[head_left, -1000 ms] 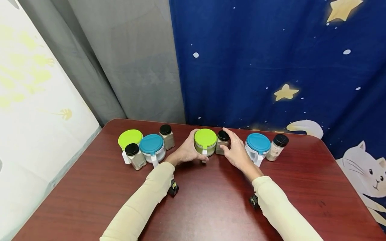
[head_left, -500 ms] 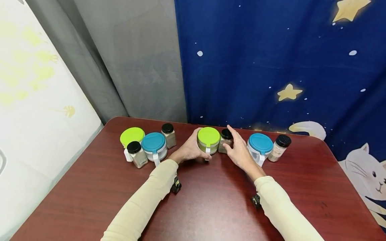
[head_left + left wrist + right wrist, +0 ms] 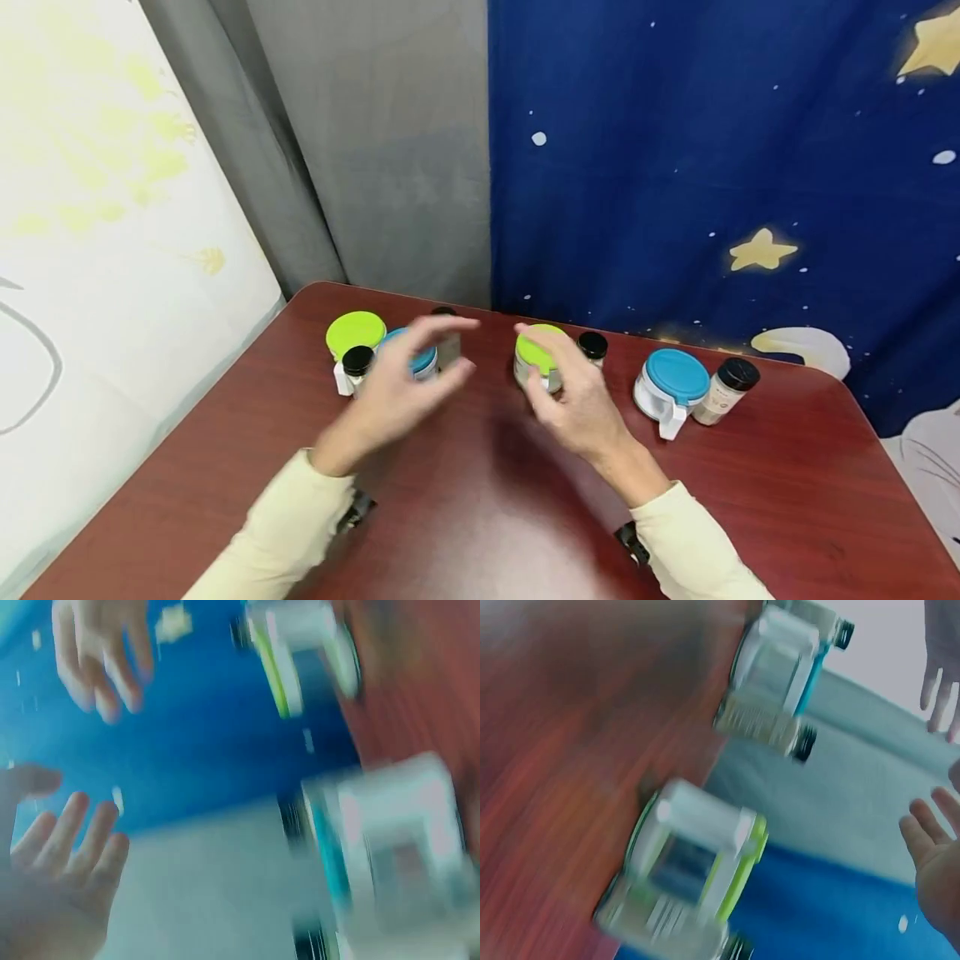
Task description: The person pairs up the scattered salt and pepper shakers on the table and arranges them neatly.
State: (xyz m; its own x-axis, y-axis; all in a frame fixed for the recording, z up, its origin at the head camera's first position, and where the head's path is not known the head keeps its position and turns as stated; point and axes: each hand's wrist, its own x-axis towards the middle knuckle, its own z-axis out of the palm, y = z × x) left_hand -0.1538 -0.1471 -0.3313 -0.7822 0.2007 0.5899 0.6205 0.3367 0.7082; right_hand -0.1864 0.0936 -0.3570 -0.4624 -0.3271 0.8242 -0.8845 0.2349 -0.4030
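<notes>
Blurred by motion, my left hand [image 3: 393, 396] hovers with spread fingers before a blue-lidded jar [image 3: 426, 362], partly covering it. My right hand [image 3: 581, 400] is held up with parted thumb and fingers, in front of a green-lidded jar [image 3: 529, 357] with a white handle. Neither hand holds anything. Close by the green-lidded jar's right side stands a black-capped bottle [image 3: 592, 345]. The left wrist view shows my left palm [image 3: 67, 877] and its fingers apart. In the right wrist view, the jar's white handle [image 3: 705, 817] faces the camera, and my right hand [image 3: 937, 866] is at the edge.
At the left stand another green-lidded jar [image 3: 355, 333], a black-capped bottle [image 3: 357, 360] and a second such bottle [image 3: 449, 347], partly hidden. To the right are a blue-lidded jar [image 3: 677, 377] and a black-capped shaker [image 3: 726, 393]. Curtains hang behind the table [image 3: 480, 517].
My left hand has let go of the middle green-lidded jar and moved left. My right hand has drawn back from the black-capped bottle. The head view has shifted, moving everything rightward in frame.
</notes>
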